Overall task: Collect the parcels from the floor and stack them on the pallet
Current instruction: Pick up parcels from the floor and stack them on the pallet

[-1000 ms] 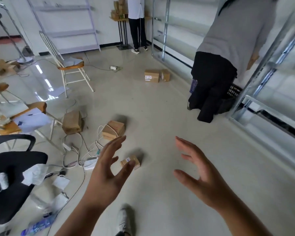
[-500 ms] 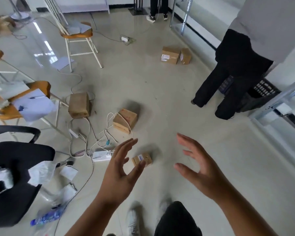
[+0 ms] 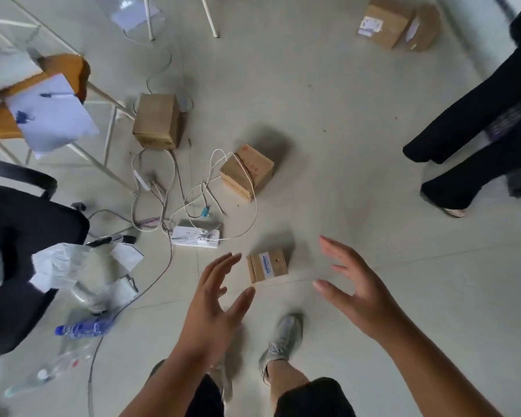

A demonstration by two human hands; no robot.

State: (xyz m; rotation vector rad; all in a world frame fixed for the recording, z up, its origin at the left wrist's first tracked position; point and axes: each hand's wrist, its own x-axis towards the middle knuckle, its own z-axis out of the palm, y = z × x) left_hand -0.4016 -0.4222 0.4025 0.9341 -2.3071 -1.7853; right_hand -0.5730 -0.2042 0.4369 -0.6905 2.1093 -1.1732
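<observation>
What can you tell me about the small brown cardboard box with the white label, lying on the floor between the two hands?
The small brown cardboard box with the white label is a plain, closed parcel. Its label carries a blue printed strip, and a small dark spot shows beside it. It lies on the pale tiled floor, slightly skewed. The left hand and right hand flank it with fingers spread, neither touching it. No cable reaches it.

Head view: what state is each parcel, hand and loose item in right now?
Small parcel: on the floor between both hands, untouched.
Left hand: open, empty.
Right hand: open, empty.
Middle parcel: on the floor, white cable draped over it.
Tall parcel: upright on the floor.
Far parcels: side by side on the floor.
Water bottle: lying down.
</observation>
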